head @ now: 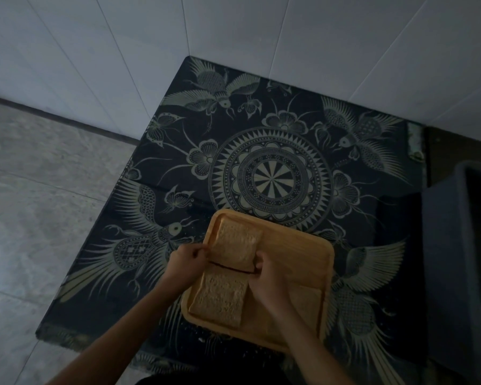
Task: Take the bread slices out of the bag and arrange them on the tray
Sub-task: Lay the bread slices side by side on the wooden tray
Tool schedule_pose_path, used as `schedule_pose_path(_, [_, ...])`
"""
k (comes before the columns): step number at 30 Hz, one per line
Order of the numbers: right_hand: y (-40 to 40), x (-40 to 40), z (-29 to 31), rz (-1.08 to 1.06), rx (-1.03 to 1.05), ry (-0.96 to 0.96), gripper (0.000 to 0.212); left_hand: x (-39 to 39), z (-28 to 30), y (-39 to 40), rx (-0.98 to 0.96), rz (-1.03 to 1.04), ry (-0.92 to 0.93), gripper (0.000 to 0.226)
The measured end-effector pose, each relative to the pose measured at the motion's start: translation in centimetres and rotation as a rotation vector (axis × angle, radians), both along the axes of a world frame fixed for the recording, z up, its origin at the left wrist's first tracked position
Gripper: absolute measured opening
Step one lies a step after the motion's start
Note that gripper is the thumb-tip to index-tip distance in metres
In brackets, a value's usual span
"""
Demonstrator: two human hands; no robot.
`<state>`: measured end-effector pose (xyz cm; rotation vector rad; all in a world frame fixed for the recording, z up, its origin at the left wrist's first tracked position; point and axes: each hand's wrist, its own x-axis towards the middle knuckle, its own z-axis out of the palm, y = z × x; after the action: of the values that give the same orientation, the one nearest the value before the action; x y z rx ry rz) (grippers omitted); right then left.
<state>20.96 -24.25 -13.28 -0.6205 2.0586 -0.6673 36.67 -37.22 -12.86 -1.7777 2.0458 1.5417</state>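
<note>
An orange-brown wooden tray [303,245] lies on the table's near half. A bread slice [238,243] rests at the tray's far left corner, pinched at its left edge by my left hand [185,259] and at its near right corner by my right hand [264,279]. A second slice [220,298] lies flat at the near left of the tray, just below the first. Part of a third slice [308,301] shows at the near right, partly hidden by my right wrist. No bag is in view.
The table [275,151] carries a dark cloth with pale bird and mandala patterns. White tiled walls meet behind it. A dark blue bin [461,245] stands at the right. Grey floor tiles lie to the left.
</note>
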Motion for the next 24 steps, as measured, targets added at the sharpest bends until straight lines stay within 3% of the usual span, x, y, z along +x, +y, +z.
schedule_pose_path(6, [0.6,0.0,-0.3,-0.025,-0.001,0.012,0.044,0.6,0.3,-0.2,0.072,0.015,0.090,0.033])
schedule_pose_path(24, [0.9,0.8,-0.5,-0.050,-0.034,0.022,0.049,1.2,0.5,0.8,0.054,-0.040,0.039,0.042])
